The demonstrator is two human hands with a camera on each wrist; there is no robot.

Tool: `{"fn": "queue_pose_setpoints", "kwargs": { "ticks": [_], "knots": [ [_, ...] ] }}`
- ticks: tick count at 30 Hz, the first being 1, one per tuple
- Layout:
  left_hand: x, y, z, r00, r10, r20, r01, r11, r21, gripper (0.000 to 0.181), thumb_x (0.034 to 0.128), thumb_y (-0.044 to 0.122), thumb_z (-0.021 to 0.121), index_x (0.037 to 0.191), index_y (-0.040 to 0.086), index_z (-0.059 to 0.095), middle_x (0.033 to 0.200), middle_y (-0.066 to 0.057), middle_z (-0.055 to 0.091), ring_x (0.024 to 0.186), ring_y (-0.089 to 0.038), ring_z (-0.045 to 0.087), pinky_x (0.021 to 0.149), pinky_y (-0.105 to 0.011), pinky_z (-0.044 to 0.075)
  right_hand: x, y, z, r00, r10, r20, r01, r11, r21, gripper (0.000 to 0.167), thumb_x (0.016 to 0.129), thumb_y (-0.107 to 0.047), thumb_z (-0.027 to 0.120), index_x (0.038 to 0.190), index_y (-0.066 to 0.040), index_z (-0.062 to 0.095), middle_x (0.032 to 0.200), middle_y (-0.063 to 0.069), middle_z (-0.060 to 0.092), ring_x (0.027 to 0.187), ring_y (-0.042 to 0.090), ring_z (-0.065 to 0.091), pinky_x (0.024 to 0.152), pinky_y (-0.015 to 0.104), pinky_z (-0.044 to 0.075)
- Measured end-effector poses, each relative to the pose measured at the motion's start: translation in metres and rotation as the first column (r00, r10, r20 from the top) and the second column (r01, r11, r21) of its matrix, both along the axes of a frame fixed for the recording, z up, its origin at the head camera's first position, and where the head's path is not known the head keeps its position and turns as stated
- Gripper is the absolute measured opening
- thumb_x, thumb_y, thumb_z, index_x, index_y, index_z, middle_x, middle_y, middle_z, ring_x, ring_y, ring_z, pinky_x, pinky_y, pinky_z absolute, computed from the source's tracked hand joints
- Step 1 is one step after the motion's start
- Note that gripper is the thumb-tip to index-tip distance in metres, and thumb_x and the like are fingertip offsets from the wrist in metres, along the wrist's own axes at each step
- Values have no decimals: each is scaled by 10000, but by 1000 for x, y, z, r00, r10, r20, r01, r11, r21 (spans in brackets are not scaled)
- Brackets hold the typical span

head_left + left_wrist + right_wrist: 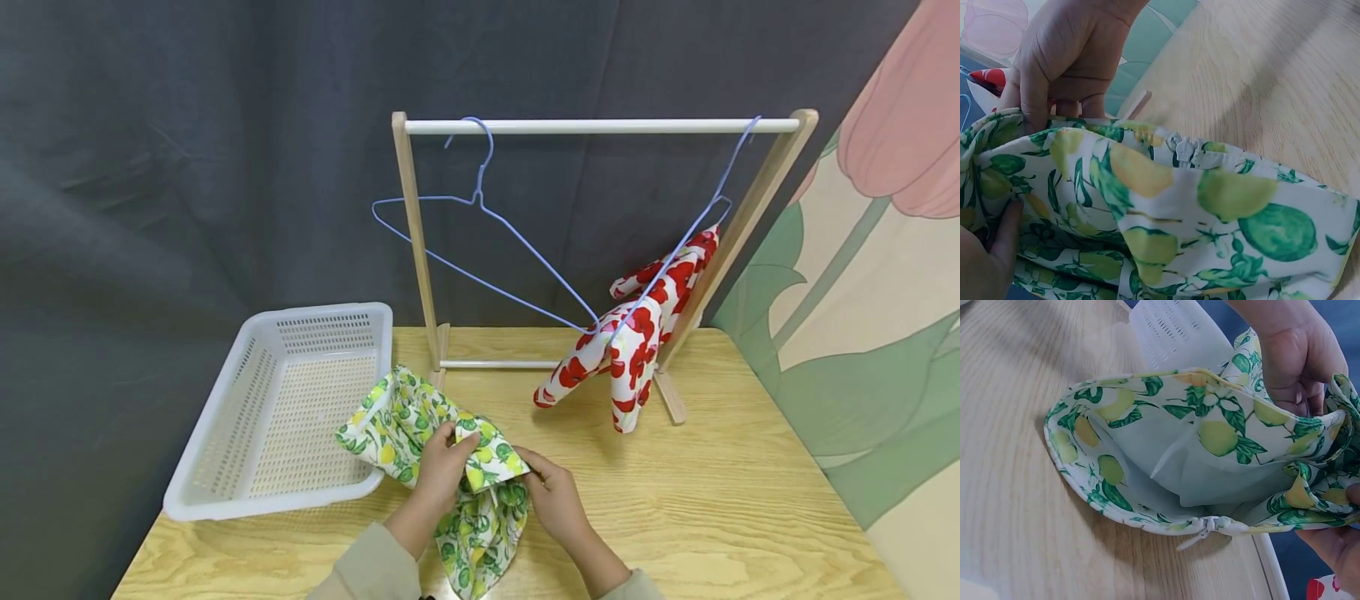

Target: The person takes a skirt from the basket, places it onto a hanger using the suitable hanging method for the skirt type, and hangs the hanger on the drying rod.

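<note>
A white garment [408,417] printed with yellow lemons and green leaves lies bunched over the table's front, one part reaching onto the basket's right rim. My left hand [442,467] pinches its gathered cloth, thumb on top. My right hand [555,496] grips the edge on the other side. The right wrist view shows the garment's opening [1166,469] spread apart, its pale inside visible. On that edge sits a white zipper pull [1197,534], also seen in the left wrist view as a zipper slider [1185,150]. Cloth hides some fingertips.
A white plastic basket [180,492] stands left. Behind is a wooden rack with a white rail [600,127]. A bare blue hanger [525,242] hangs at its left; at its right, another blue hanger [723,179] carries a red-flowered white garment [637,333].
</note>
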State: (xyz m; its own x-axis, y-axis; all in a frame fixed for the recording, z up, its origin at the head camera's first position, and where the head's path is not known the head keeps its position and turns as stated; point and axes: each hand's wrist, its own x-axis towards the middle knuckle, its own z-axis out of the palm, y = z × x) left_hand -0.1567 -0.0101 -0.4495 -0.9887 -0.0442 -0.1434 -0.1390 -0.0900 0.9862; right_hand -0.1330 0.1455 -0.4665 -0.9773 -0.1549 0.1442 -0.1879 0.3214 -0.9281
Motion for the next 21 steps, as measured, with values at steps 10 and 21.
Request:
{"fn": "queue_pose_setpoints", "kwargs": {
  "ticks": [10, 21],
  "knots": [
    [1, -8, -1, 1000, -18, 25, 17, 1000, 22, 245, 856, 192, 524, 954, -26, 472, 833, -52, 445, 701, -137, 436, 623, -327, 447, -2, 3, -6, 998, -42, 50, 44, 999, -32, 283, 861, 35, 446, 1096, -46, 581, 1101, 126, 559, 934, 186, 527, 712, 230, 459],
    [-4, -17, -3, 999, -35, 24, 34, 998, 51, 248, 884, 143, 477, 1002, -73, 454, 951, -130, 488, 875, -247, 510, 759, -383, 462, -1, 8, -7, 989, -78, 123, 89, 992, -85, 281, 857, 49, 426, 1091, -7, 570, 1046, 145, 570, 750, 111, 523, 608, 255, 463]
  ]
}}
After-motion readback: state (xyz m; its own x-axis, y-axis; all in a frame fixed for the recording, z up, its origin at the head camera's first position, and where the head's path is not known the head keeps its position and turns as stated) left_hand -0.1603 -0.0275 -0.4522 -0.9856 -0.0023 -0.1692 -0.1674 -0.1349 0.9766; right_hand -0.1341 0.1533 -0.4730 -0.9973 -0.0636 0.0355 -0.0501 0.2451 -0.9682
